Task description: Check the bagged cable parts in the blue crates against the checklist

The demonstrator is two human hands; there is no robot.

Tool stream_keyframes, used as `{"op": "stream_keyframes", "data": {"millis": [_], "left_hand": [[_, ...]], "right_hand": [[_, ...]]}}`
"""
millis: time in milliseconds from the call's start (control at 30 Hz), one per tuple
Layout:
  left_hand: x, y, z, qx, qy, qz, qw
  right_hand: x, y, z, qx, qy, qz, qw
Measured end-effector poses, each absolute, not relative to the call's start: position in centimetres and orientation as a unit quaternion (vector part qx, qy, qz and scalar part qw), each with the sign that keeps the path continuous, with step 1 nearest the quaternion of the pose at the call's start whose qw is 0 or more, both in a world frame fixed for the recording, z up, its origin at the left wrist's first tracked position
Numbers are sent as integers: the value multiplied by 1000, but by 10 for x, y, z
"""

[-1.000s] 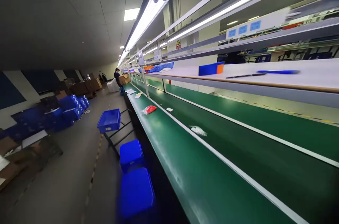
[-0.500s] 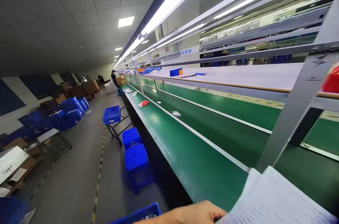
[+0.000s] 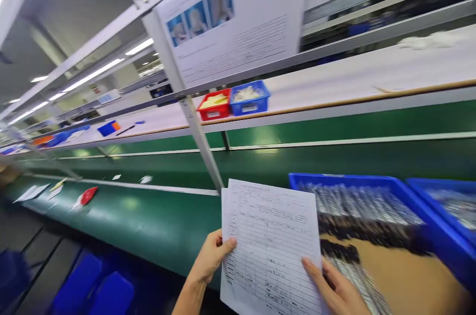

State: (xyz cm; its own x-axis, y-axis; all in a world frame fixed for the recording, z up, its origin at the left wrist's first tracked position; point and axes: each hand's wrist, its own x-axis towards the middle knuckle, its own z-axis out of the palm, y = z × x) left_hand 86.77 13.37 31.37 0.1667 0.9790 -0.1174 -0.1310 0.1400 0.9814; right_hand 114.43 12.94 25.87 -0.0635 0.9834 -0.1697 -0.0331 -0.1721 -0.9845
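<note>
Printed paper sheets (image 3: 273, 250) with a table and handwritten entries are held up in front of me, over the green bench (image 3: 156, 230). My left hand (image 3: 211, 255) pinches their left edge, thumb on top. At the right edge, my right hand (image 3: 334, 285) grips the same sheets, its thumb lying across the front. Just right of the papers sits a blue crate (image 3: 401, 186) with rows of clear-bagged parts with dark ends on brown cardboard. The writing is too blurred to read.
A second blue crate (image 3: 427, 183) stands at the far right. A red bin (image 3: 214, 112) and a blue bin (image 3: 250, 105) rest on the shelf behind an upright post (image 3: 203, 144). Above hangs an instruction sheet (image 3: 256, 22). Blue stools (image 3: 113, 295) stand below the bench.
My view has swung right and down, from the aisle to the bench and crates. The papers have come into the middle, and both hands now show on them.
</note>
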Motion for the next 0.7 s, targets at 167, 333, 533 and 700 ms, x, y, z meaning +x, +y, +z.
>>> {"op": "stream_keyframes", "data": {"millis": [167, 333, 533, 700], "left_hand": [[922, 136, 319, 473, 435, 431, 633], [981, 113, 311, 461, 442, 426, 641], [1040, 86, 303, 461, 433, 417, 653], [1068, 71, 299, 446, 432, 406, 670]], "right_hand": [[1190, 113, 269, -511, -416, 564, 498], [1252, 82, 273, -530, -422, 550, 488], [1312, 42, 266, -553, -413, 535, 487], [1335, 20, 257, -561, -401, 523, 501]]}}
